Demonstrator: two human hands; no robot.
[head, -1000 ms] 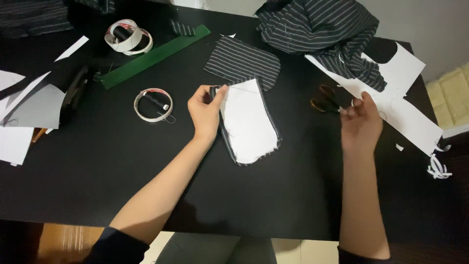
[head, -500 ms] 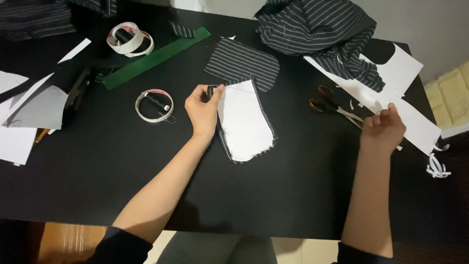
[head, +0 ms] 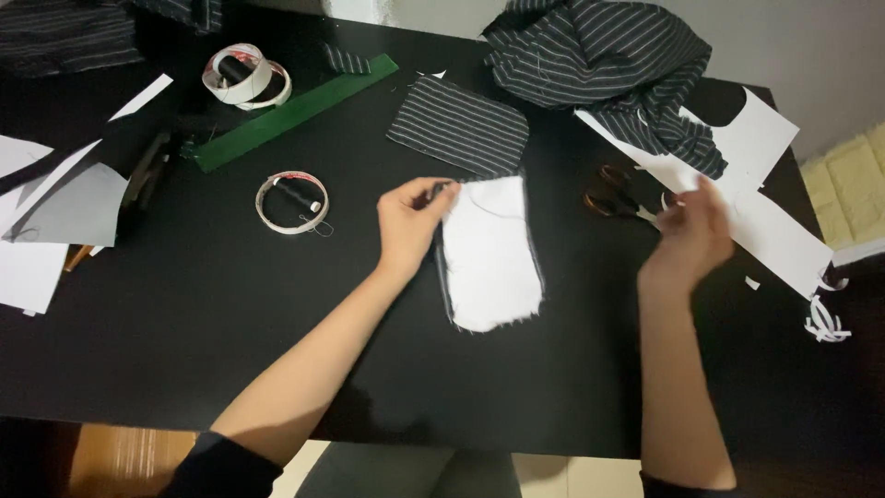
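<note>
My left hand [head: 410, 221] pinches the top left corner of a white fabric piece [head: 489, 263] with a dark striped edge, which lies flat on the black table [head: 230, 314]. My right hand [head: 691, 235] hovers blurred to the right of it, fingers drawn together. Whether it holds anything I cannot make out. Orange-handled scissors [head: 610, 198] lie just left of that hand, beside a white paper pattern [head: 770, 221].
A striped fabric patch [head: 458, 124] lies above the white piece, and a heap of striped cloth [head: 599, 60] sits at the back. A green ruler [head: 290, 111], tape rolls [head: 244, 76] and a tape ring around a black spool [head: 292, 201] lie left. Paper sheets [head: 41, 231] cover the far left; paper scraps [head: 825, 318] lie right.
My right hand swung out to the right over the paper pattern, then came back left and upward near the scissors. My left hand kept its pinch on the white piece.
</note>
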